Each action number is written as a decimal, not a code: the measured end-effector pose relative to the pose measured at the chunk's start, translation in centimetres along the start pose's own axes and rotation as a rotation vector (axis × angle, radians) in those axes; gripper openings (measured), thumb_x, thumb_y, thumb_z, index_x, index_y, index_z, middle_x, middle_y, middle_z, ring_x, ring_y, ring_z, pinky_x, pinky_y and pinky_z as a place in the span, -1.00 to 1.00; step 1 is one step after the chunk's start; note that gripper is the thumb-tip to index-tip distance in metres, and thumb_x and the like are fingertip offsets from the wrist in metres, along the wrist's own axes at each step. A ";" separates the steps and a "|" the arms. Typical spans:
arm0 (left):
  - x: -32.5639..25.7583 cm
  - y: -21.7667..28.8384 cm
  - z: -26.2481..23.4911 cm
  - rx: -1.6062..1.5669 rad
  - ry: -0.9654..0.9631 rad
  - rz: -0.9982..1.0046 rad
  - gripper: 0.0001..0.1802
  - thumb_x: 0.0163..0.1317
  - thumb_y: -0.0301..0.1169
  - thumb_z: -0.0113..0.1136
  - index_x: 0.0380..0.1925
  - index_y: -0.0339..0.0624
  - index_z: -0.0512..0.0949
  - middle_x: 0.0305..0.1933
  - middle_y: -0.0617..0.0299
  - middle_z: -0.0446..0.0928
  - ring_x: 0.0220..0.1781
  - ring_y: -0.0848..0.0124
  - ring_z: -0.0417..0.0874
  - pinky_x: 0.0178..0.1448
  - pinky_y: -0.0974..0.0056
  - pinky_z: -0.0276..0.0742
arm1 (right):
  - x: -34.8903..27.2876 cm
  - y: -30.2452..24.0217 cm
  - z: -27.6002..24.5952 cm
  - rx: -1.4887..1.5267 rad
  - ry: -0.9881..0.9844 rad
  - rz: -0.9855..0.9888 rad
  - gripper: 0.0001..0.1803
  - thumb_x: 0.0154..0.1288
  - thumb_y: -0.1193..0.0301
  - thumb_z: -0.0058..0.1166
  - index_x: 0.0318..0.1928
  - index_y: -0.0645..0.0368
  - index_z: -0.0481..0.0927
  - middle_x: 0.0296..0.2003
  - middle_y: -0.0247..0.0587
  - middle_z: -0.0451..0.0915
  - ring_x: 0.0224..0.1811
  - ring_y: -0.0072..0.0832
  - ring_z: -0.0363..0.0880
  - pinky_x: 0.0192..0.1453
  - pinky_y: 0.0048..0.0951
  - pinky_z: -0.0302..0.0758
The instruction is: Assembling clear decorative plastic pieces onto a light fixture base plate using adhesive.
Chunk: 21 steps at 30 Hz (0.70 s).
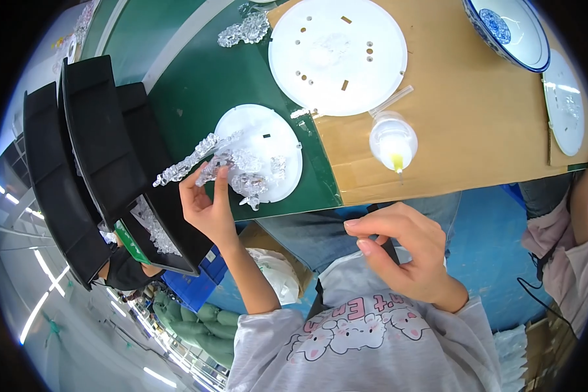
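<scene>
So, going left to right: some black bins [88, 137] are stacked off to the left of the small white disc [242, 121], which I'm using as the landmark. Next is a long clear beaded piece [186, 163] poking out past the disc's left edge, its long axis slanting from lower left up to the right. The left hand [208, 206] is at the disc's lower-left edge, thumb and fingers pinched nearly closed on a clear chunk [207, 174]; can't tell if that's joined to the long piece. More clear pieces [249, 181] are bunched on the disc's lower half, just right of those fingertips. The large white disc [340, 59] is up and right of the small one, and a squeeze bottle [389, 138] is off its right side. The right hand [402, 248] hangs lower right of the disc, fingers loosely curled, small gap at the thumb, nothing in it that I can see. The clear stuff's up and left from there, so the left hand's way nearer.
</scene>
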<state>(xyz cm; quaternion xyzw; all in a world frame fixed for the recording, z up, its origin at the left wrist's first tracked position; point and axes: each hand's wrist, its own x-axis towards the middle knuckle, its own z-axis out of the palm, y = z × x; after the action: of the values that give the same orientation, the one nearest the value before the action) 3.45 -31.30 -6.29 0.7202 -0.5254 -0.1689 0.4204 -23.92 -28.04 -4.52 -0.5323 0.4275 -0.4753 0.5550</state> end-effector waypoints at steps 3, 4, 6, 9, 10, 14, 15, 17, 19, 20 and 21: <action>-0.3 0.1 0.6 0.123 0.016 0.084 -0.72 0.02 -0.60 0.40 -0.27 -0.37 0.53 -0.31 0.21 0.55 -0.25 0.51 0.57 -0.12 0.46 0.45 | 0.0 -0.2 0.2 -0.012 -0.014 -0.033 -0.76 0.08 0.69 0.12 -0.18 0.28 0.61 -0.34 -0.17 0.65 -0.43 -0.49 0.57 -0.45 -0.59 0.48; -0.2 0.1 0.7 0.166 0.029 0.121 -0.73 0.02 -0.59 0.41 -0.29 -0.36 0.53 -0.32 0.23 0.54 -0.26 0.52 0.57 -0.13 0.47 0.44 | 0.0 -0.2 0.4 -0.005 -0.009 -0.033 -0.75 0.07 0.69 0.12 -0.19 0.28 0.62 -0.35 -0.17 0.65 -0.43 -0.49 0.56 -0.45 -0.59 0.48; -0.1 0.2 0.5 0.157 0.021 0.084 -0.74 0.02 -0.59 0.41 -0.31 -0.36 0.52 -0.29 0.22 0.55 -0.25 0.51 0.57 -0.10 0.47 0.44 | 0.1 -0.1 0.6 0.004 -0.005 -0.033 -0.75 0.06 0.69 0.12 -0.19 0.28 0.62 -0.36 -0.17 0.64 -0.44 -0.50 0.56 -0.45 -0.59 0.48; 0.2 0.4 0.3 0.109 -0.008 0.036 -0.74 0.03 -0.59 0.40 -0.30 -0.35 0.51 -0.26 0.20 0.57 -0.22 0.50 0.58 -0.06 0.46 0.46 | 0.1 -0.3 0.6 -0.013 -0.012 -0.032 -0.75 0.06 0.69 0.12 -0.19 0.28 0.62 -0.38 -0.19 0.63 -0.46 -0.50 0.55 -0.45 -0.59 0.47; 0.3 0.2 0.1 0.066 -0.014 -0.005 -0.74 0.04 -0.60 0.38 -0.28 -0.35 0.51 -0.24 0.18 0.58 -0.21 0.49 0.59 -0.05 0.44 0.47 | 0.1 -0.3 0.6 -0.012 -0.011 -0.032 -0.75 0.06 0.69 0.13 -0.19 0.28 0.62 -0.39 -0.20 0.63 -0.47 -0.51 0.54 -0.45 -0.59 0.46; 0.5 0.4 -0.1 -0.082 -0.004 -0.123 -0.73 0.06 -0.62 0.35 -0.24 -0.32 0.49 -0.20 0.14 0.61 -0.18 0.48 0.62 -0.03 0.40 0.49 | -0.1 -0.2 0.7 -0.004 -0.010 -0.021 -0.76 0.06 0.68 0.13 -0.20 0.27 0.62 -0.40 -0.20 0.63 -0.49 -0.52 0.52 -0.46 -0.58 0.44; 0.5 0.3 -0.1 -0.081 -0.008 -0.125 -0.73 0.06 -0.62 0.35 -0.24 -0.32 0.49 -0.20 0.14 0.61 -0.18 0.48 0.62 -0.03 0.40 0.49 | -0.1 -0.1 0.7 -0.004 -0.009 -0.018 -0.76 0.06 0.68 0.13 -0.20 0.27 0.62 -0.40 -0.20 0.63 -0.49 -0.52 0.52 -0.46 -0.58 0.44; 0.4 0.0 -0.2 -0.186 0.030 -0.176 -0.72 0.07 -0.62 0.34 -0.23 -0.30 0.48 -0.22 0.12 0.62 -0.19 0.47 0.62 -0.01 0.40 0.49 | 0.0 0.1 0.7 0.000 -0.002 -0.028 -0.75 0.05 0.68 0.13 -0.20 0.26 0.62 -0.41 -0.20 0.63 -0.50 -0.52 0.52 -0.47 -0.58 0.44; 0.4 -0.4 -0.4 -0.224 0.029 -0.179 -0.73 0.07 -0.61 0.34 -0.22 -0.30 0.48 -0.22 0.13 0.62 -0.19 0.47 0.62 0.00 0.40 0.49 | 0.1 0.0 0.7 0.001 -0.006 -0.024 -0.74 0.05 0.68 0.14 -0.19 0.26 0.62 -0.41 -0.20 0.63 -0.50 -0.52 0.52 -0.47 -0.58 0.43; 0.5 -0.5 -0.6 -0.269 0.032 -0.180 -0.73 0.08 -0.61 0.34 -0.22 -0.29 0.48 -0.22 0.13 0.62 -0.19 0.47 0.62 0.01 0.40 0.49 | 0.1 -0.3 0.7 -0.004 -0.013 -0.025 -0.74 0.04 0.68 0.14 -0.19 0.26 0.62 -0.40 -0.20 0.63 -0.50 -0.52 0.52 -0.47 -0.59 0.43; 0.5 -0.5 -0.7 -0.275 0.033 -0.181 -0.73 0.08 -0.61 0.34 -0.22 -0.29 0.48 -0.22 0.13 0.62 -0.19 0.47 0.62 0.01 0.40 0.49 | 0.2 -0.5 0.8 -0.010 -0.014 -0.026 -0.74 0.04 0.68 0.14 -0.19 0.26 0.62 -0.40 -0.20 0.63 -0.50 -0.52 0.52 -0.47 -0.59 0.43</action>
<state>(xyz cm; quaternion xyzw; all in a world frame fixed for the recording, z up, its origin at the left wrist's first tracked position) 4.41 -31.41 -6.15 0.7031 -0.4233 -0.2646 0.5065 -23.19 -28.06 -4.01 -0.5438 0.4191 -0.4766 0.5491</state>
